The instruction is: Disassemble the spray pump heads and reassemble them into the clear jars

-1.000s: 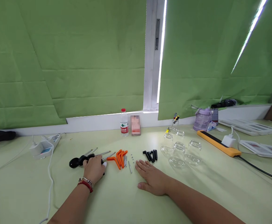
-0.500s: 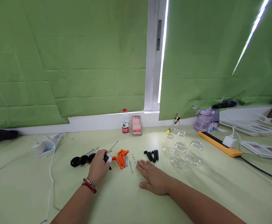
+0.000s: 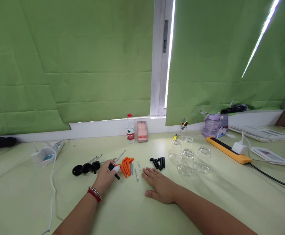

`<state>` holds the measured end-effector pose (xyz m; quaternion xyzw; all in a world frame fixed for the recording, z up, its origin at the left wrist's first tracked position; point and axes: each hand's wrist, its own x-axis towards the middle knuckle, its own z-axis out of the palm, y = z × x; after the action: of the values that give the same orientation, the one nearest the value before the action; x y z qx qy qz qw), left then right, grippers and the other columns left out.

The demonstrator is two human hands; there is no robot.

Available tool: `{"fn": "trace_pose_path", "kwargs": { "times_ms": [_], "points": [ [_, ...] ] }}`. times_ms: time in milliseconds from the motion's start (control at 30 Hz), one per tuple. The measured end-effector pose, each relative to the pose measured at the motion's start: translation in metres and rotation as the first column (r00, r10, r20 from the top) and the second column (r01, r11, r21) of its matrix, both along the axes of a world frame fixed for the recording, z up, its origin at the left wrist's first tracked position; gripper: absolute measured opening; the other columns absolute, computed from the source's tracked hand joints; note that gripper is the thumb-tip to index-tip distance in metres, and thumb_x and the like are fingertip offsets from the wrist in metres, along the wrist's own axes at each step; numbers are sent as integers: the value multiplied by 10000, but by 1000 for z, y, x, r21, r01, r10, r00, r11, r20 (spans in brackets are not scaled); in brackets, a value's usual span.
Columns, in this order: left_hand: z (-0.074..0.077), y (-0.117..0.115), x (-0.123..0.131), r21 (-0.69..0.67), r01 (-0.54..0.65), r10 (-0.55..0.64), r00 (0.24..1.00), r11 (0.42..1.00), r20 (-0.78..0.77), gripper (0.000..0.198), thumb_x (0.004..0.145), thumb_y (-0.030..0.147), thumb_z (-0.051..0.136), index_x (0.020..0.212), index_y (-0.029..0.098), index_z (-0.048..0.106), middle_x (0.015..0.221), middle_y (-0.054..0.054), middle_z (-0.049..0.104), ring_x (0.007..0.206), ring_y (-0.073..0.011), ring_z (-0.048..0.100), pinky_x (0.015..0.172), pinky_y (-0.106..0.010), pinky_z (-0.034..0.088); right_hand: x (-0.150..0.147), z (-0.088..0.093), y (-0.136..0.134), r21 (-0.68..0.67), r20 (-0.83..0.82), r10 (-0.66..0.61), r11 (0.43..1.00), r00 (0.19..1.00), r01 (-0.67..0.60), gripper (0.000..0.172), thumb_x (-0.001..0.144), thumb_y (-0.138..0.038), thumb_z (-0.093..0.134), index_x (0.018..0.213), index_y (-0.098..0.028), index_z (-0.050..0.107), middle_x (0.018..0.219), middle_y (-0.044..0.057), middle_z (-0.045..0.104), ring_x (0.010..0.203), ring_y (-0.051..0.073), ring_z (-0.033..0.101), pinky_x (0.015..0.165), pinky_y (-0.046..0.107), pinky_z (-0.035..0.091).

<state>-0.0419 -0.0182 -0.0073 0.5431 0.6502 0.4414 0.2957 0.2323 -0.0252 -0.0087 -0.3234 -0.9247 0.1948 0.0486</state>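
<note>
Left hand (image 3: 105, 175) grips tool (image 3: 111, 167) — rear jar (image 3: 183, 132) (glass) holds slim items (image 3: 185, 123).

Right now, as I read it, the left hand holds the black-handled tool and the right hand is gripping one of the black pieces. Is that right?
Not quite. The head view shows the right hand lying flat on the table; the black pieces lie just beyond it. The left hand does hold the black-handled tool.

One held black-handled tool (image 3: 111, 166) and three round black knobs (image 3: 86, 168) are counted. One red-capped bottle (image 3: 130, 130) and one purple jug (image 3: 211, 126) are seen.
</note>
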Motion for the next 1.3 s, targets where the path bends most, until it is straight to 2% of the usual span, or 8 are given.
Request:
{"fn": "trace_pose_path", "kwargs": {
  "times_ms": [100, 300, 533, 700, 800, 867, 1033, 1300],
  "points": [
    [-3, 3, 4, -4, 42, -42, 999, 999, 30, 255, 697, 426, 557, 791, 200, 486, 781, -9, 606, 506, -115, 508, 461, -235, 402, 0, -2, 1, 4, -7, 3, 1000, 1000, -3, 787, 863, -621, 302, 1452, -128, 129, 1511, 145, 76, 1392, 287, 50, 1129, 451, 59],
    [-3, 3, 1, 15, 43, -43, 999, 999, 15, 254, 685, 424, 584, 763, 189, 529, 708, -1, 606, 621, -163, 560, 566, -262, 429, 0, -3, 2, -3, -19, 9, 1000, 1000, -9, 782, 863, -618, 309, 1451, -133, 136, 1511, 143, 78, 1393, 285, 53, 1128, 452, 57],
    [18, -12, 5, 156, -17, 18, 1000, 988, -7, 254, 724, 425, 577, 830, 196, 555, 909, -37, 633, 813, -204, 575, 710, -310, 445, 3, -1, 3, -51, -70, -1, 999, 998, -2, 772, 856, -597, 365, 1445, -135, 176, 1509, 145, 107, 1393, 290, 60, 1126, 460, 46],
    [31, -38, 40, 244, 333, -318, 943, 911, -102, 142, 792, 333, 532, 847, 203, 514, 968, -45, 612, 854, -187, 558, 769, -312, 452, 0, 10, -10, -184, -318, -157, 978, 935, 102, 657, 878, -532, 390, 1421, -177, 281, 1488, 118, 244, 1356, 256, 232, 1097, 401, 212],
    [30, -48, 57, 220, 504, -474, 862, 835, -178, 117, 801, 294, 523, 873, 205, 502, 987, -54, 599, 872, -189, 547, 789, -313, 445, -10, 11, -20, -303, -469, -252, 946, 847, 114, 524, 873, -480, 442, 1317, -203, 446, 1275, 108, 521, 1118, 228, 502, 907, 339, 413],
    [27, -50, 62, 204, 543, -511, 839, 815, -187, 102, 796, 272, 528, 865, 207, 490, 962, -50, 591, 867, -190, 540, 781, -304, 445, -17, 8, -24, -399, -508, -296, 913, 809, 84, 407, 855, -422, 495, 1199, -209, 538, 996, 64, 626, 844, 177, 571, 716, 283, 445],
    [23, -49, 63, 180, 557, -547, 830, 811, -108, 111, 785, 267, 552, 839, 211, 473, 908, -40, 569, 833, -184, 518, 766, -290, 441, -26, -2, -21, -614, -527, -459, 788, 715, 53, 380, 807, -346, 574, 1148, -184, 533, 748, 0, 550, 617, 106, 474, 575, 231, 371],
    [29, -52, 66, 129, 588, -591, 807, 798, -21, 101, 777, 260, 557, 813, 206, 479, 916, -32, 573, 822, -169, 512, 742, -259, 438, -25, -4, -21, -680, -526, -468, 733, 710, -21, 330, 802, -357, 579, 1076, -174, 556, 630, -37, 482, 523, 81, 407, 508, 210, 339]
  ]
}}
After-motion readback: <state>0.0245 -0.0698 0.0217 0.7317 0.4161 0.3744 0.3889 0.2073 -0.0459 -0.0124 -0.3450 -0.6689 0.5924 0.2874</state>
